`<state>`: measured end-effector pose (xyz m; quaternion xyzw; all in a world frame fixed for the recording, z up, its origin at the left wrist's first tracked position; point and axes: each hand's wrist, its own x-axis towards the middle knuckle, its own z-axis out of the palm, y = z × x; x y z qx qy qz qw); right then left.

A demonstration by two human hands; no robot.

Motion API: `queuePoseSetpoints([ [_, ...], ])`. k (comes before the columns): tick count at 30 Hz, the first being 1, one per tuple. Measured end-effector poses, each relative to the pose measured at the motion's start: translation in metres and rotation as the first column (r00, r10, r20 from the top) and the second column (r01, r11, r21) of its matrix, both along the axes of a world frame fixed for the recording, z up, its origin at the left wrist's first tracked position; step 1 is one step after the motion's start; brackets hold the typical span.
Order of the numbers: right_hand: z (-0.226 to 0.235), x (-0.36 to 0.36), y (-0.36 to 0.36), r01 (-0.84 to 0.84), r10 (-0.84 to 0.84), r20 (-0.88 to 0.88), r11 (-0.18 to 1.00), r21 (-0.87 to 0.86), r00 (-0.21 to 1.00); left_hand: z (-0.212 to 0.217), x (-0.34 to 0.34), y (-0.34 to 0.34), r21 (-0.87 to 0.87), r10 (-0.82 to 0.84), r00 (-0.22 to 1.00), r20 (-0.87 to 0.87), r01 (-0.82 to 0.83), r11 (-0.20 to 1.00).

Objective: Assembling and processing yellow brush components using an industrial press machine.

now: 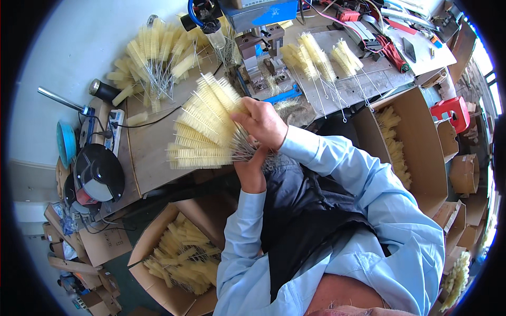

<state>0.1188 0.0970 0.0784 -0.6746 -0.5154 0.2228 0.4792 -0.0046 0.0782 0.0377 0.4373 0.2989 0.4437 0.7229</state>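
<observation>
Both my hands clamp one fanned bundle of yellow bottle brushes [203, 129]: right hand [263, 122] on top, fingers wrapped over the gathered wire stems, left hand [252, 167] underneath, gripping the same stems from below. Bristle heads fan out to the left of my hands, wire ends bunch between my palms.

Largest first. Wooden workbench [153, 147] sits under and beyond my hands. Tall open cardboard box [416, 147] stands to the right of my right arm, with yellow brushes stacked along its inner wall. Another open carton [182, 258] sits below my left elbow, filled with more yellow brushes lying loose. Small press machine [261, 42] with a blue top is just beyond my right hand. Black round-headed bench tool [97, 174] is well left of my hands at the bench edge. Loose pile of brushes [155, 55] lies far beyond my left hand, wires tangled. Row of finished brushes [321, 58] lies on a grey board beyond and right of my right hand, stems pointing toward me. Red plastic stool [452, 111] is far right. Black-handled tool [104, 89] lies up left of the bundle.
</observation>
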Motion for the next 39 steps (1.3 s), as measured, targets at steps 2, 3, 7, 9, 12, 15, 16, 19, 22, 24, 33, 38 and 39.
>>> queuePoseSetpoints([
  [2,-0.007,0.003,-0.001,0.076,-0.050,-0.139,0.978,0.194,0.989,-0.001,-0.014,-0.004,-0.127,-0.078,0.994,0.077,0.087,0.988],
  [3,-0.012,0.006,-0.009,0.077,-0.025,-0.315,0.985,0.152,0.949,0.000,-0.019,-0.007,-0.199,-0.028,0.996,0.088,0.046,0.979],
  [7,-0.001,0.019,-0.021,0.075,-0.086,-0.628,0.996,-0.044,0.774,0.005,-0.031,0.001,-0.240,0.093,0.993,0.071,-0.073,0.968],
  [9,-0.007,0.030,-0.025,0.095,-0.118,-0.670,0.993,-0.070,0.733,0.011,-0.032,0.005,-0.194,0.181,0.977,0.108,-0.158,0.968],
  [12,-0.008,0.036,-0.021,0.116,-0.155,-0.755,0.988,-0.105,0.637,0.006,-0.037,0.022,-0.138,0.271,0.959,0.077,-0.260,0.956],
  [15,-0.013,0.046,-0.015,0.113,-0.187,-0.839,0.982,-0.150,0.512,0.001,-0.035,0.037,-0.126,0.294,0.955,0.049,-0.286,0.950],
  [16,-0.010,0.046,-0.013,0.118,-0.191,-0.840,0.981,-0.151,0.508,-0.001,-0.033,0.042,-0.127,0.288,0.956,0.047,-0.280,0.951],
  [19,-0.003,0.049,-0.006,0.094,-0.215,-0.860,0.977,-0.194,0.463,-0.007,-0.024,0.056,-0.151,0.333,0.943,0.031,-0.325,0.934],
  [22,0.002,0.056,0.005,0.079,-0.243,-0.877,0.970,-0.231,0.415,-0.007,-0.009,0.070,-0.139,0.331,0.943,0.045,-0.322,0.936],
  [24,0.000,0.058,0.008,0.083,-0.225,-0.892,0.974,-0.209,0.393,-0.008,0.002,0.076,-0.155,0.307,0.950,0.054,-0.295,0.943],
  [33,0.001,0.062,0.014,0.033,-0.225,-0.962,0.974,-0.223,0.156,-0.019,0.010,0.088,-0.139,0.277,0.960,0.046,-0.268,0.953],
  [38,-0.003,0.064,0.014,0.022,-0.227,-0.964,0.974,-0.226,0.139,-0.023,0.008,0.087,-0.134,0.255,0.963,0.083,-0.243,0.961],
  [39,-0.004,0.066,0.015,0.025,-0.229,-0.962,0.973,-0.228,0.151,-0.023,0.009,0.086,-0.134,0.251,0.965,0.081,-0.239,0.962],
])
